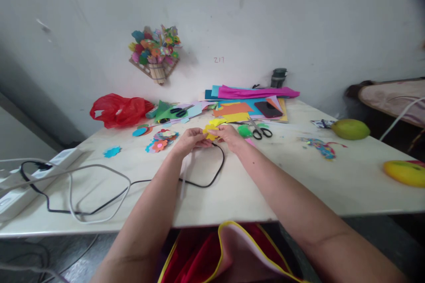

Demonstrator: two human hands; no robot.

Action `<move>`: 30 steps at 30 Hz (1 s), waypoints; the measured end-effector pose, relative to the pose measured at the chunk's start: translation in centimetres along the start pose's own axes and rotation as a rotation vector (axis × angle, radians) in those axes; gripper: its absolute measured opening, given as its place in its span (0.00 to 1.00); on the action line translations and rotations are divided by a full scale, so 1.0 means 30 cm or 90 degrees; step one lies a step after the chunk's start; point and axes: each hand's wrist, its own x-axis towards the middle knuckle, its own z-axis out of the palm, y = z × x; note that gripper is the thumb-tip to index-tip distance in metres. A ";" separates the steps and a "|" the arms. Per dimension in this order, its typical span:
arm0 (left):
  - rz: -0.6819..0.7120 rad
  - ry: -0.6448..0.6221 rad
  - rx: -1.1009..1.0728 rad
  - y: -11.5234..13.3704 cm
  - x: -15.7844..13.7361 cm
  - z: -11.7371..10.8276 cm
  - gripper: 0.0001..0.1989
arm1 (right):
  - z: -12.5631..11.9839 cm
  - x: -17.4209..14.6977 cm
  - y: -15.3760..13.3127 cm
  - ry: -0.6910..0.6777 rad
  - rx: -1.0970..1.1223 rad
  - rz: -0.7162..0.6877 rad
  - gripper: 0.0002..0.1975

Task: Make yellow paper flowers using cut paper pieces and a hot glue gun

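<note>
Over the middle of the table, a yellow paper flower [210, 131] is held between my two hands. My left hand [191, 138] pinches its left edge, and the fingers of my right hand [227, 135] close on its right side. Below my left hand a translucent whitish stick [183, 177] points toward me; its upper end is hidden by the hand. A black cord [219, 170] loops up to just under my fingers. Left of my hands lies a pile of layered paper flowers [161, 141]. Black-handled scissors [260, 131] rest to the right of my right hand.
Coloured paper sheets [232, 108], a dark phone [268, 109] and a second pair of scissors [181, 111] lie at the back. A red plastic bag [121, 110] is at the back left. A power strip [40, 181] with cables runs along the left; a green mango-like fruit [350, 129] sits right.
</note>
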 end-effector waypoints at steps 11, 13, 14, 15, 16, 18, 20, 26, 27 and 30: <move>-0.004 -0.003 0.001 -0.005 0.005 0.004 0.15 | 0.007 0.002 -0.002 0.029 0.007 0.008 0.14; -0.005 0.003 0.001 -0.004 0.004 0.004 0.15 | 0.002 0.004 -0.001 0.010 0.008 0.011 0.15; -0.005 0.006 0.000 -0.003 0.004 0.004 0.15 | -0.002 0.006 -0.001 -0.005 0.009 0.011 0.15; -0.004 0.010 -0.002 -0.002 0.004 0.003 0.15 | -0.006 0.008 -0.001 -0.020 0.012 0.011 0.16; -0.004 0.014 -0.003 -0.002 0.003 0.003 0.14 | -0.010 0.009 -0.002 -0.031 0.017 0.009 0.17; -0.003 0.018 -0.004 -0.002 0.003 0.001 0.14 | -0.016 0.012 -0.003 -0.036 0.028 0.004 0.18; -0.003 0.015 -0.002 -0.004 0.004 -0.002 0.14 | -0.020 0.013 -0.005 -0.022 0.030 0.003 0.19; -0.002 0.014 -0.005 -0.010 0.007 -0.005 0.13 | -0.022 0.018 0.003 -0.010 0.018 0.006 0.16; 0.000 0.014 -0.007 -0.011 0.007 -0.005 0.13 | -0.022 0.019 0.005 -0.009 0.017 0.004 0.16; 0.006 0.013 -0.011 -0.013 0.009 -0.004 0.12 | -0.020 0.021 0.009 -0.007 0.010 0.000 0.14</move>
